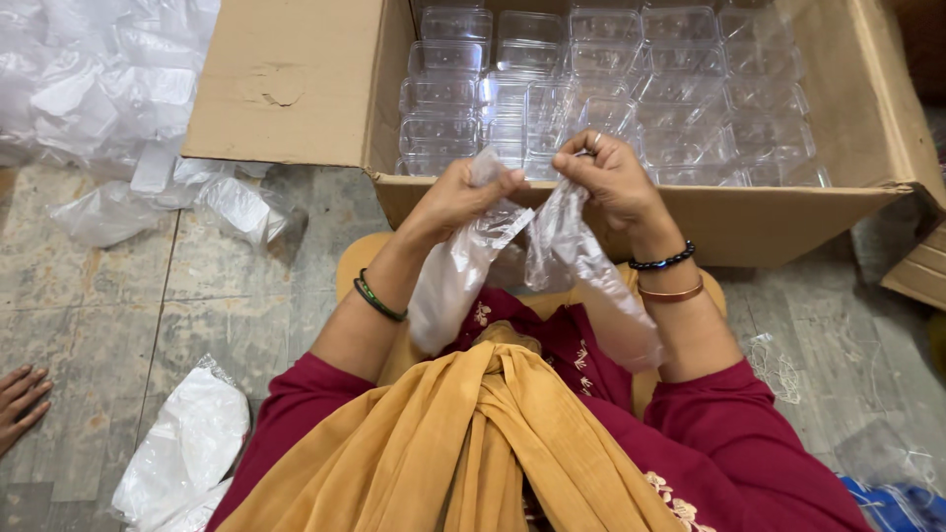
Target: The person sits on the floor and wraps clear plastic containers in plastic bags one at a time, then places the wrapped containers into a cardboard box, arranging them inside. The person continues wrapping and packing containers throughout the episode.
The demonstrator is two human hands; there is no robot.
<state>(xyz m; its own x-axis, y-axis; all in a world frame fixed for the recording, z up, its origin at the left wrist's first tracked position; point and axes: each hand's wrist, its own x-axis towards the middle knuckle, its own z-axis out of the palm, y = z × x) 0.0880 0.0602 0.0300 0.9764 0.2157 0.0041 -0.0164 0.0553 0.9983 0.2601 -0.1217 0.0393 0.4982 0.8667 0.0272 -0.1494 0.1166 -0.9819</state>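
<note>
2 hands hold a clear plastic bag (552, 246) in front of the person's chest, above the lap and just short of the near wall of a cardboard box (286, 89). Left hand (465, 192) is closed, pinching 1 side of the bag's upper edge between thumb and fingers; right hand (606, 172) is likewise closed on the opposite side, with a ring visible on 1 finger. From these 2 grips the film hangs down in 2 crumpled lobes, reaching the dark red garment below. Left wrist carries a green and black bangle (377, 298); right wrist carries a black beaded bracelet (662, 262) and, just below it, a copper bangle (670, 293). A mustard scarf (473, 443) drapes over the dark red sleeves at the bottom of the view. Beyond the hands, the open box is filled with rows of clear plastic containers (611, 69). On the tiled floor (89, 296), a heap of loose clear bags (99, 79) lies to the upper left, and another crumpled bag (182, 448) lies at lower left. Another person's hand (20, 394) rests on the floor at the left edge.
</note>
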